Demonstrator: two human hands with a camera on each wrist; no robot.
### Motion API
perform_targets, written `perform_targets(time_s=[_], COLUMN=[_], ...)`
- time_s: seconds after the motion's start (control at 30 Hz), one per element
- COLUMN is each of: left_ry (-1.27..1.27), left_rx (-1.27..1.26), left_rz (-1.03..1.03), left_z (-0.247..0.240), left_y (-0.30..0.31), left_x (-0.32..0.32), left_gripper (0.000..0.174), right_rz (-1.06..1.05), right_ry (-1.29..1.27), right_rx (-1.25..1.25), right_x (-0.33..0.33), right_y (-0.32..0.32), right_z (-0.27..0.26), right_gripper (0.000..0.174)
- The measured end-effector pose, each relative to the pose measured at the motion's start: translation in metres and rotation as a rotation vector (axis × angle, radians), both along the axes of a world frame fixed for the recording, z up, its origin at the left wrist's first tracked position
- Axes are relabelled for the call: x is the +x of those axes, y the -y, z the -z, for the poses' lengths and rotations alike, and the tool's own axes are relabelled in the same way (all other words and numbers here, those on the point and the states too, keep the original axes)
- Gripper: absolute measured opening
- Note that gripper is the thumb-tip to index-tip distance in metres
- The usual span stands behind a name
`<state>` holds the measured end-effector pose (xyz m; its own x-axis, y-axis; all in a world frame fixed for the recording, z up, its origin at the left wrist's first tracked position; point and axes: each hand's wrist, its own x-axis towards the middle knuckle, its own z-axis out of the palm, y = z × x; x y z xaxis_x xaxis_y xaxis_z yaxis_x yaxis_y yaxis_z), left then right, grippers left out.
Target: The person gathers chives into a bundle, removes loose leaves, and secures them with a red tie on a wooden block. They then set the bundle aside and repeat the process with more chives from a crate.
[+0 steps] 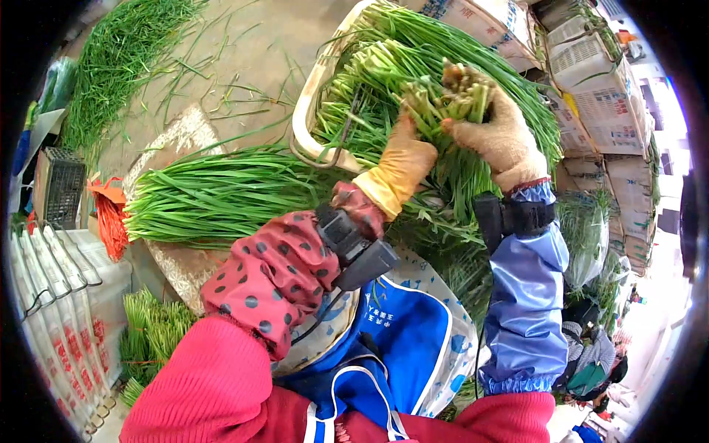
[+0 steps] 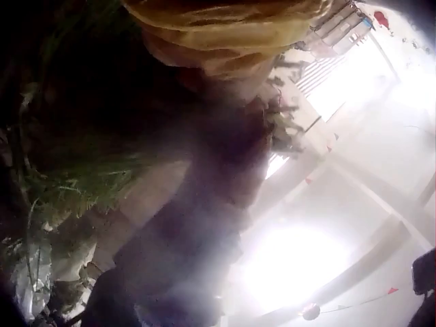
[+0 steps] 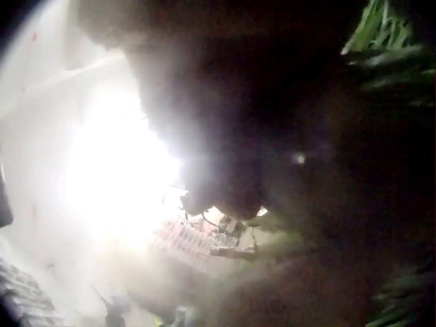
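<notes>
Both gloved hands meet over a pale basket [image 1: 303,118] heaped with long green stalks. The right hand [image 1: 501,133], in a tan glove, grips a bunch of cut stem ends [image 1: 473,103], its thumb and fingers around them. Close beside it the left hand [image 1: 408,156], in a tan glove with a yellow cuff, pinches stem ends [image 1: 422,107] of the same bunch; the leaves hang below. In the left wrist view the yellow cuff [image 2: 225,30] shows above, the fingers dark. The right wrist view is mostly dark and glaring.
Left of the basket, a leafy bundle [image 1: 221,193] lies on a worn board [image 1: 188,129]. Loose greens [image 1: 122,66] cover the floor at upper left. Stacked cartons [image 1: 591,88] stand at right, white packages [image 1: 66,310] and a dark crate [image 1: 59,188] at left.
</notes>
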<state>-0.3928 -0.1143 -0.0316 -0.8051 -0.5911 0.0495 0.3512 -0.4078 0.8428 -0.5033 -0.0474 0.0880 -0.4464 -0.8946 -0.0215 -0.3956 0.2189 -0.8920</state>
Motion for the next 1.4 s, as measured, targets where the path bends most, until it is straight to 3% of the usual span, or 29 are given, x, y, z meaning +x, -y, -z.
perform_targets(time_s=[0.03, 0.1, 0.13, 0.17, 0.23, 0.27, 0.33, 0.4, 0.5, 0.57, 0.63, 0.67, 0.7, 0.77, 0.83, 0.87, 0.97, 1.03, 1.1, 1.13, 1.2, 1.23, 1.27, 1.33, 1.37, 1.4], left_ry=[0.008, -0.53, -0.489, -0.434, -0.424, -0.493, -0.405, -0.067, 0.11, 0.134, 0.264, 0.44, 0.553, 0.821, 1.063, 1.043, 1.061, 0.929, 0.836, 1.0, 0.853, 0.939, 0.764, 1.013, 1.086, 0.966], left_rx=[0.018, 0.946, 0.546, 0.145, -0.07, 0.11, 0.047, -0.428, -0.883, -1.042, -1.352, -1.555, -1.658, -1.862, -1.742, -1.827, -1.776, -1.76, -1.782, -1.941, -1.62, -1.691, -1.668, -1.677, -1.662, -1.642], left_rz=[-0.124, 0.041, -0.113, -0.259, -0.286, -0.178, -0.157, -0.329, -0.508, -0.594, -0.61, -0.496, -0.46, -0.378, -0.057, -0.199, -0.103, -0.221, -0.323, -0.309, -0.059, 0.027, -0.131, 0.194, 0.262, 0.202], left_z=[-0.004, -0.016, -0.017, -0.017, -0.013, -0.012, -0.022, -0.029, -0.006, -0.007, -0.014, -0.012, -0.004, 0.032, 0.056, 0.082, 0.07, 0.097, 0.101, 0.091, 0.064, 0.055, 0.08, 0.032, -0.009, -0.019], left_y=[-0.015, -0.019, -0.023, -0.027, -0.039, -0.044, -0.043, -0.037, -0.023, -0.004, 0.014, 0.022, 0.029, 0.045, 0.057, 0.059, 0.058, 0.062, 0.064, 0.064, 0.076, 0.074, 0.079, 0.085, 0.073, 0.065], left_x=[-0.006, -0.029, -0.034, -0.038, -0.038, -0.04, -0.031, -0.001, 0.031, 0.031, 0.011, -0.004, -0.021, -0.045, -0.057, -0.065, -0.06, -0.067, -0.067, -0.063, -0.058, -0.056, -0.055, -0.054, -0.043, -0.036], left_gripper=[0.075, 0.056, 0.052, 0.049, 0.048, 0.051, 0.058, 0.069, 0.078, 0.076, 0.073, 0.072, 0.072, 0.072, 0.071, 0.07, 0.07, 0.069, 0.069, 0.07, 0.08, 0.084, 0.089, 0.096, 0.082, 0.072], right_rz=[-0.033, -0.098, -0.06, -0.077, -0.111, -0.077, 0.026, 0.127, 0.245, 0.172, 0.147, 0.111, 0.097, 0.154, 0.147, 0.177, 0.2, 0.301, 0.386, 0.444, 0.589, 0.599, 0.57, 0.469, 0.398, 0.305], right_ry=[-0.193, -0.579, -0.432, -0.396, -0.304, -0.25, -0.222, -0.104, 0.13, 0.194, 0.142, 0.178, 0.035, 0.068, 0.014, 0.006, -0.166, -0.288, -0.145, -0.128, -0.338, -0.422, -0.487, -0.584, -0.631, -0.686], right_rx=[0.081, 0.242, 0.351, 0.298, 0.205, 0.028, -0.136, -0.263, -0.318, -0.354, -0.324, -0.279, -0.216, -0.18, -0.188, -0.185, -0.187, -0.304, -0.349, -0.379, -0.431, -0.434, -0.418, -0.351, -0.294, -0.229], right_x=[0.009, 0.026, 0.03, 0.025, 0.011, 0.011, -0.004, -0.019, -0.035, -0.035, -0.026, -0.021, -0.016, -0.009, -0.014, -0.012, -0.022, -0.038, -0.081, -0.097, -0.111, -0.104, -0.095, -0.07, -0.056, -0.042], right_y=[0.001, 0.003, 0.005, 0.008, 0.014, 0.013, 0.016, 0.01, -0.006, -0.01, -0.006, -0.004, -0.001, 0.003, -0.003, -0.009, -0.046, -0.083, -0.131, -0.153, -0.179, -0.185, -0.184, -0.175, -0.171, -0.158], right_z=[-0.009, -0.032, -0.045, -0.043, -0.029, -0.021, 0.0, 0.008, 0.006, 0.005, 0.008, 0.007, 0.004, 0.004, -0.003, -0.016, -0.071, -0.106, -0.148, -0.168, -0.216, -0.224, -0.228, -0.218, -0.213, -0.201], right_gripper=[0.077, 0.078, 0.078, 0.077, 0.075, 0.067, 0.059, 0.049, 0.039, 0.045, 0.049, 0.052, 0.054, 0.056, 0.047, 0.044, 0.04, 0.039, 0.041, 0.042, 0.039, 0.038, 0.037, 0.035, 0.035, 0.034])
